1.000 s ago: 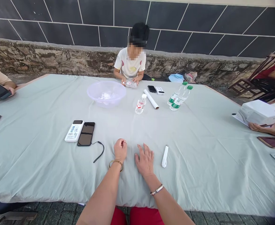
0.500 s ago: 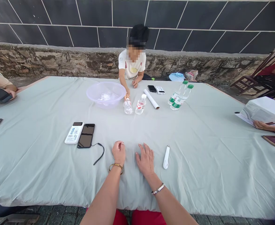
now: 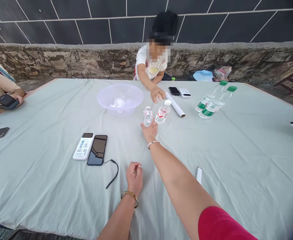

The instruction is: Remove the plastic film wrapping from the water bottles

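Observation:
My right hand (image 3: 149,130) reaches forward at the near side of a small clear water bottle (image 3: 148,113) with a crinkled look. Thumb and fingers are apart around its lower part; whether they touch it is unclear. Just right of it stands a second small bottle (image 3: 162,113) with a white cap and red marking. My left hand (image 3: 134,178) rests on the cloth with curled fingers, closed on nothing visible. Across the table, a person's outstretched hand (image 3: 157,93) hovers above and behind the two bottles.
A translucent purple basin (image 3: 103,101) holds crumpled clear plastic. A white roll (image 3: 176,106) lies behind the bottles. Two green-capped bottles (image 3: 211,108) stand right. Near my left are a power bank (image 3: 84,146) and a phone (image 3: 98,150); a white-handled tool (image 3: 198,175) lies right of my forearm.
My right hand has moved forward from the near cloth to the small bottle. The person opposite has let go of that bottle and lifted their hand. My left hand stays curled.

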A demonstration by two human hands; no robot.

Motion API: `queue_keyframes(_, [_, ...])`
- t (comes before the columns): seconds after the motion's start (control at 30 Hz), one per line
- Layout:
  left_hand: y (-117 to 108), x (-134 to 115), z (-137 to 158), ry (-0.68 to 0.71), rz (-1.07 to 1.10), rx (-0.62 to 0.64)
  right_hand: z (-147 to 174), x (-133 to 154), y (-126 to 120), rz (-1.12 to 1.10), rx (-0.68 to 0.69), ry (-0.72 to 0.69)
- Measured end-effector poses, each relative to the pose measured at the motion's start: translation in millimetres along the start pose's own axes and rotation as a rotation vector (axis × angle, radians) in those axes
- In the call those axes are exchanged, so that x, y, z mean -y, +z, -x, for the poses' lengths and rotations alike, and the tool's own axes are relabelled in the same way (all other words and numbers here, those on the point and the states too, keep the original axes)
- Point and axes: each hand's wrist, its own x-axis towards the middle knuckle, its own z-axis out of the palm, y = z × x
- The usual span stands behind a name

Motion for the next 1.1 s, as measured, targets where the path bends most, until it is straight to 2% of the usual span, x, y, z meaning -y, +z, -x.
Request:
queue_keyframes(0.13, [2, -2, 2, 0.013, -0.031, 0.023, -12, 2, 8, 0.038, -0.019, -0.020])
queue_keyframes(0.23, [2, -6, -2, -0.035, 0.050, -0.011, 9, -14, -6, 0.019, -0.037, -0.053])
queue_keyframes(0.3, [0, -12, -7, -0.139, 0.175, -0.046, 41, -30, -23, -0.045, -0.023, -0.072])
queue_keyframes(0.37, [-2, -19, -11, -0.292, 0.337, -0.049, 87, -49, -44, -0.165, 0.000, -0.039])
queue_keyframes(0.43, [-2, -26, -11, -0.449, 0.482, 0.023, 140, -69, -64, -0.311, 0.036, 0.021])
queue_keyframes(0.5, [-1, -31, -3, -0.551, 0.568, 0.109, 192, -86, -82, -0.368, 0.108, 0.023])
queue_keyframes(0.57, [3, -34, 8, -0.586, 0.601, 0.112, 230, -99, -98, -0.339, 0.156, -0.081])
queue_keyframes(0.63, [5, -35, 20, -0.581, 0.618, 0.059, 245, -109, -117, -0.264, 0.235, -0.254])
queue_keyframes(0.7, [5, -36, 28, -0.563, 0.606, 0.050, 232, -119, -143, -0.138, 0.238, -0.386])
queue_keyframes(0.73, [4, -36, 31, -0.554, 0.589, 0.068, 218, -124, -158, -0.056, 0.174, -0.400])
queue_keyframes(0.8, [2, -39, 33, -0.536, 0.536, 0.101, 183, -139, -190, 0.152, -0.036, -0.256])
queue_keyframes(0.83, [2, -40, 33, -0.528, 0.509, 0.110, 165, -146, -205, 0.259, -0.086, -0.139])
queue_keyframes(0.9, [1, -42, 33, -0.499, 0.468, 0.120, 136, -160, -227, 0.438, -0.005, 0.096])
queue_keyframes(0.97, [1, -43, 34, -0.462, 0.450, 0.128, 119, -169, -236, 0.568, 0.131, 0.228])
queue_keyframes(1.03, [1, -44, 35, -0.439, 0.460, 0.137, 115, -171, -235, 0.645, 0.217, 0.244])
queue_keyframes(1.1, [1, -44, 36, -0.429, 0.478, 0.141, 118, -164, -228, 0.667, 0.244, 0.188])
